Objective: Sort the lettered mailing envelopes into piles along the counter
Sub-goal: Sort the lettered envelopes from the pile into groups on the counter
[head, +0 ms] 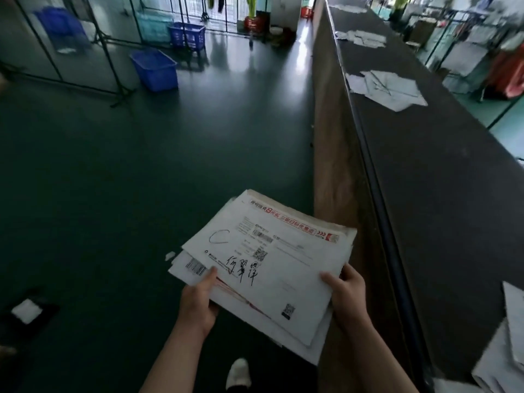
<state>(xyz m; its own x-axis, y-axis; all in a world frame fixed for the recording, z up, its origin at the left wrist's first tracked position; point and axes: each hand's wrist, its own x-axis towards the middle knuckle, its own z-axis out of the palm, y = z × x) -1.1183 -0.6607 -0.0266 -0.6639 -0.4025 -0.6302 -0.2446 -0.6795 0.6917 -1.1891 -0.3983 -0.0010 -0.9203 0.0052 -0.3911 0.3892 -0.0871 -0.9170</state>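
Over the dark green floor (113, 180), just beside the long counter (439, 171), a person holds a stack of white mailing envelopes (283, 282) in both hands. The left hand (198, 300) grips the stack's near left edge, thumb curled on top beside a barcode label and the other fingers hidden underneath. The right hand (347, 293) pinches the near right corner — thumb lying on the top sheet, fingers wrapped below. The top envelope (272, 251) bears a handwritten letter C near its left side, black handwritten characters, a red printed strip along its far edge and QR codes.

On the counter's dark top lie separate piles of white envelopes: one pile (388, 87) partway along near the edge, another pile (363, 38) further off, and a near pile (507, 350) at the right of the view — each well apart from the next. A blue plastic bin (154, 69) stands on the floor by metal racks, with a blue basket (188, 35) behind. A white shoe (238, 374) shows below the stack.
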